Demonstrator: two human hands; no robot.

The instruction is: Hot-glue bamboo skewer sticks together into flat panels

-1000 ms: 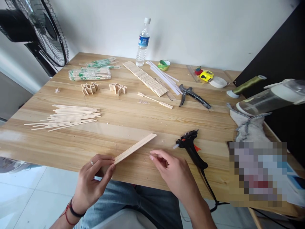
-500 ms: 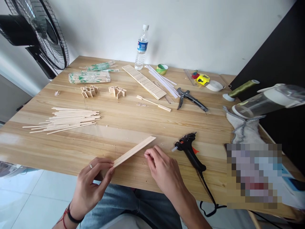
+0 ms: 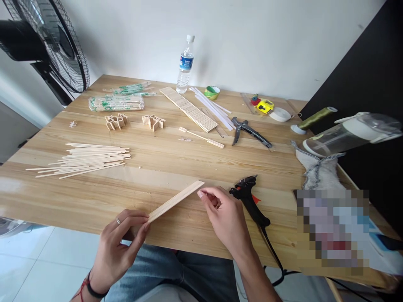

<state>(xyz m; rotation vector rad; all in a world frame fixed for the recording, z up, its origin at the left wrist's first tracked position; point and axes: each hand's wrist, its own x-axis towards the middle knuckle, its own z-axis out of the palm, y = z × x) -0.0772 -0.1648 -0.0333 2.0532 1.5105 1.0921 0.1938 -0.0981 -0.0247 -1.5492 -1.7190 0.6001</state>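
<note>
My left hand pinches the near end of a narrow strip of flat wooden sticks laid side by side. The strip slants away to the right over the table. Just right of its far end is my right hand, with thumb and forefinger pressed together; whatever they hold, if anything, is too small to make out. A black hot glue gun lies beside my right hand, its nozzle partly hidden. Loose wooden sticks are piled on the left of the table.
Behind are zigzag stick pieces, bagged sticks, a slatted wooden panel, a water bottle, white strips and a cutting tool. A clear tumbler and cloth lie at right. A fan stands left.
My right hand has moved slightly right and up, closer to the strip's far end and the glue gun. My left hand keeps its pinch on the strip. The view has shifted a little.
</note>
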